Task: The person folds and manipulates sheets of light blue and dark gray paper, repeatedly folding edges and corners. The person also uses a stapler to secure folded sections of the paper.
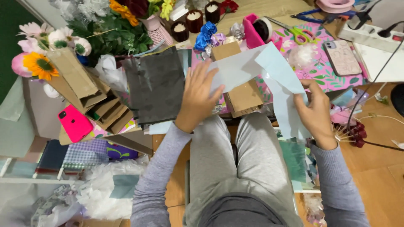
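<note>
A pale blue paper sheet [269, 69] is held over a brown cardboard box [242, 94]: pressed flat under the spread fingers of the left hand [198, 98], pinched by the right hand [315, 111]. Uneven pulling could crease or tear it.

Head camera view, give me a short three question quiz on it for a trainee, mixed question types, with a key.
1. True or false: the left hand lies flat with fingers spread on the pale blue paper sheet.
2. Which thing lies at the far left, beside the folded brown paper bags? A) bright pink phone B) green-handled scissors C) blue ribbon bow
3. Fill in: the right hand pinches the sheet's ___ edge.

Key
1. True.
2. A, the bright pink phone; the green-handled scissors and blue ribbon bow lie farther right.
3. Right.
</note>
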